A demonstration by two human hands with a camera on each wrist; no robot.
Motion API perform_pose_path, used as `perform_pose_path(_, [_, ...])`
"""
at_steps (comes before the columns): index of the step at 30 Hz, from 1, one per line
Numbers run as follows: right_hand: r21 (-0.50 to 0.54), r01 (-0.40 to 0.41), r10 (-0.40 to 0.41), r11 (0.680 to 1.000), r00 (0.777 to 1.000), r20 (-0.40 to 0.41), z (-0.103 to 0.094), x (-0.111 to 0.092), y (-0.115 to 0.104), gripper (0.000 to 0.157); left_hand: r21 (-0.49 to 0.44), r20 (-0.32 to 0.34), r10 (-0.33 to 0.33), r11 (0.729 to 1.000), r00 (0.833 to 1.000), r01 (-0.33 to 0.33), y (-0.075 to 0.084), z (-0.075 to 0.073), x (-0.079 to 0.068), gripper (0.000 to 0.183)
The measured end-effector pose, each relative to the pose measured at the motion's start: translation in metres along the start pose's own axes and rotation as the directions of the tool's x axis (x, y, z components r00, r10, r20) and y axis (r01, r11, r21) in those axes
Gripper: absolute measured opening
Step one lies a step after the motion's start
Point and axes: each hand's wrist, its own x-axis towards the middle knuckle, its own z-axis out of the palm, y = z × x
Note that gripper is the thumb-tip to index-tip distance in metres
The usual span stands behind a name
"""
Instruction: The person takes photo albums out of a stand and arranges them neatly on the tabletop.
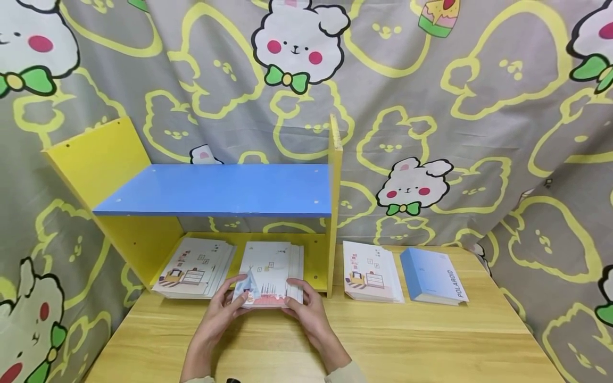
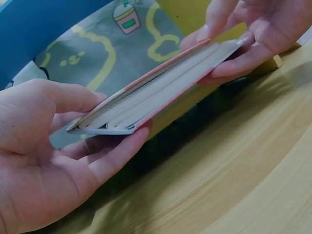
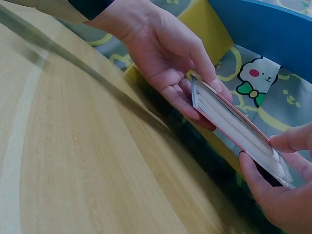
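Observation:
Both hands hold a white hardcover book (image 1: 268, 266) with a tent and a pink strip printed on its cover. It sits at the front of the yellow shelf unit's lower level, with layered white edges along its right side. My left hand (image 1: 217, 308) grips the near left corner, thumb on the top cover and fingers beneath, as the left wrist view shows. The right hand (image 1: 308, 314) pinches the near right corner in the same way. In the right wrist view the book (image 3: 234, 126) is closed, its page edges facing the camera, above the tabletop.
Left of the held book, a white book stack (image 1: 191, 266) lies on the lower shelf. Above spans a blue shelf board (image 1: 230, 189), joined to a yellow side panel (image 1: 334, 213). Outside it, another white stack (image 1: 369, 271) and a blue POLAROID book (image 1: 433, 274) lie on the wooden table (image 1: 421, 340).

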Motion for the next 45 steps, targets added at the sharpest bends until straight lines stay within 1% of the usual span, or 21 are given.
perform_pose_path(6, [-0.016,0.029,-0.029,0.999,1.0,0.013,0.0,-0.002,-0.005,0.053,0.008,0.001,0.041,0.999,0.999,-0.041,0.001,-0.001,0.001,0.055])
perform_pose_path(11, [-0.022,0.028,-0.027,0.999,0.999,0.026,-0.002,-0.002,-0.006,0.054,0.004,-0.001,0.035,0.999,0.999,-0.035,0.004,-0.002,-0.001,0.057])
perform_pose_path(16, [-0.019,0.024,-0.023,1.0,0.999,0.04,-0.004,-0.002,-0.01,0.053,0.002,0.004,0.035,0.999,0.999,-0.035,0.012,-0.001,-0.003,0.06])
perform_pose_path(21, [-0.025,0.039,-0.038,0.999,0.998,0.051,-0.006,-0.002,-0.013,0.053,0.012,0.024,0.067,0.998,0.997,-0.067,0.016,-0.001,-0.005,0.062])
perform_pose_path(25, [-0.039,0.069,-0.066,0.997,0.996,0.067,-0.007,-0.002,-0.016,0.053,0.03,0.033,0.092,0.995,0.995,-0.093,0.018,-0.002,-0.006,0.063])
perform_pose_path(39, [-0.127,0.176,-0.163,0.976,0.981,0.106,-0.007,-0.006,-0.029,0.049,0.095,0.034,0.135,0.986,0.99,-0.137,0.029,0.0,-0.011,0.064])
perform_pose_path(43, [-0.138,0.189,-0.174,0.972,0.978,0.117,-0.008,-0.007,-0.031,0.049,0.103,0.047,0.167,0.98,0.985,-0.171,0.031,0.0,-0.012,0.065])
perform_pose_path(45, [-0.148,0.197,-0.179,0.969,0.976,0.124,-0.008,-0.008,-0.032,0.049,0.105,0.063,0.198,0.973,0.978,-0.204,0.032,-0.001,-0.013,0.065])
